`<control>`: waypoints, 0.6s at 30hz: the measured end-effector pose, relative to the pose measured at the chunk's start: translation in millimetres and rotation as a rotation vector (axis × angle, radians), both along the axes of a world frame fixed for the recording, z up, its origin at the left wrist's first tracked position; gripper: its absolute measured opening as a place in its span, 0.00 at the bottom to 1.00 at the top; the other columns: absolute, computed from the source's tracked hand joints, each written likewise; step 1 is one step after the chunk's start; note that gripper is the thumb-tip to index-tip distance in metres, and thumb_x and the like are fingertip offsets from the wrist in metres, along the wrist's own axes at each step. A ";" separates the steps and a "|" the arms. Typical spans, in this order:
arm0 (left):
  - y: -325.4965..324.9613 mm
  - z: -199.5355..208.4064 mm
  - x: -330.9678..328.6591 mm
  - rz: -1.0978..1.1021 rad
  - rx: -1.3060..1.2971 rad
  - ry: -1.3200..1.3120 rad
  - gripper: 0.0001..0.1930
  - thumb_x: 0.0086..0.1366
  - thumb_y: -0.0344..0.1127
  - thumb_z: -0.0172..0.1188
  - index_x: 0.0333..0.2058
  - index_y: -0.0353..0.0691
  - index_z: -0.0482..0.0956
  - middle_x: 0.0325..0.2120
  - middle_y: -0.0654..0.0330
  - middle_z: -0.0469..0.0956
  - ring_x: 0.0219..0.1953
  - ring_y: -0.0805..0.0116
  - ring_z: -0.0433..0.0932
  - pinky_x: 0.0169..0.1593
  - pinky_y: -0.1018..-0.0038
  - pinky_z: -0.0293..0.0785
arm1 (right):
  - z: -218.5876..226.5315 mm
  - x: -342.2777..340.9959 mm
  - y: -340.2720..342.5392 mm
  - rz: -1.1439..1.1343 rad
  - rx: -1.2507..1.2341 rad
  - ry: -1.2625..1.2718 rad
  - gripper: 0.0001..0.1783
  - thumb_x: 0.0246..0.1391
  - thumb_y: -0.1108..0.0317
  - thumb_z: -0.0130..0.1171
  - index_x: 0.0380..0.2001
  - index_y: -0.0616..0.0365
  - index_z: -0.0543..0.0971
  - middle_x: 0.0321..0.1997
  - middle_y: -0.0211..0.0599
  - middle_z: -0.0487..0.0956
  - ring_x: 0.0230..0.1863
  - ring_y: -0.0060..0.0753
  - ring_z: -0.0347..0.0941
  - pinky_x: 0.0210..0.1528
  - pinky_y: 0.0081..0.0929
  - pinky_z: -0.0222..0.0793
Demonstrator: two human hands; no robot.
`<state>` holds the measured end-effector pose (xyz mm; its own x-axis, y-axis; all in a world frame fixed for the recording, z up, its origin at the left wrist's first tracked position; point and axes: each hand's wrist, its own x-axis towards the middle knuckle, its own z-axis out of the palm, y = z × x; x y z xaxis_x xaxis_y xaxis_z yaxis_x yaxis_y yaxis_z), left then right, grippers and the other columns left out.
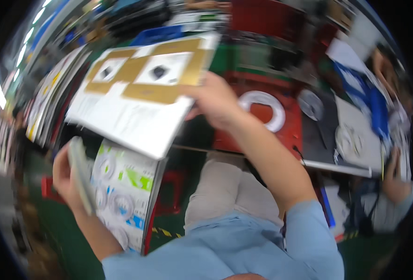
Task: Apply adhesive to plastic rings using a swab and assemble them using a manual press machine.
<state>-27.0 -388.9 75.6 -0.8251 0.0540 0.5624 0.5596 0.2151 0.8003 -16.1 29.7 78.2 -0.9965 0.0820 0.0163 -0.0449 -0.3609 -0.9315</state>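
My right hand grips the right edge of a large white printed board with gold panels and dark square pictures, held tilted in front of me. My left hand is closed round a pale, greenish-white flat thing, seen nearly edge-on; motion blur hides its kind. Between the left hand and my legs stands a printed panel with green and blue pictures of round items. The white board overlaps its upper edge.
A red mat on the table bears a white ring. Farther right are a clear disc and a coil of pale cable. Several boards stand upright at left. Another person's arm shows at the right edge.
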 end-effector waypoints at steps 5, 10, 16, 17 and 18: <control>-20.0 -24.6 33.6 0.273 -0.145 -0.233 0.27 0.78 0.36 0.61 0.69 0.28 0.70 0.62 0.46 0.79 0.58 0.57 0.81 0.65 0.62 0.76 | 18.8 69.9 9.9 0.022 0.118 0.237 0.18 0.73 0.69 0.58 0.60 0.67 0.73 0.50 0.43 0.85 0.44 0.28 0.85 0.39 0.28 0.84; 43.0 -39.4 64.3 0.149 -0.120 -0.234 0.22 0.76 0.35 0.62 0.63 0.29 0.75 0.53 0.54 0.82 0.51 0.65 0.80 0.57 0.71 0.75 | -26.1 208.2 87.0 -0.242 0.155 0.244 0.22 0.74 0.69 0.59 0.67 0.62 0.75 0.65 0.37 0.80 0.61 0.28 0.78 0.64 0.33 0.74; 106.2 -79.1 69.9 -0.265 -0.066 -0.137 0.20 0.73 0.27 0.61 0.61 0.31 0.78 0.45 0.61 0.79 0.38 0.77 0.74 0.43 0.80 0.71 | -145.5 438.0 183.3 -0.620 0.094 -0.134 0.31 0.68 0.68 0.65 0.71 0.61 0.70 0.68 0.38 0.78 0.70 0.35 0.73 0.74 0.41 0.64; 112.5 -86.5 64.1 -0.437 -0.061 -0.218 0.17 0.70 0.27 0.62 0.57 0.30 0.79 0.51 0.55 0.78 0.53 0.66 0.78 0.59 0.70 0.72 | -165.7 487.8 190.6 -0.689 0.061 -0.168 0.33 0.68 0.68 0.65 0.72 0.62 0.68 0.71 0.40 0.76 0.72 0.37 0.70 0.76 0.42 0.61; 115.7 -103.0 53.5 -0.572 -0.082 -0.242 0.18 0.69 0.27 0.62 0.56 0.29 0.79 0.51 0.54 0.76 0.52 0.66 0.76 0.58 0.73 0.71 | -172.2 530.3 188.3 -0.725 -0.008 -0.216 0.33 0.68 0.67 0.65 0.72 0.63 0.69 0.72 0.41 0.75 0.73 0.38 0.69 0.76 0.43 0.61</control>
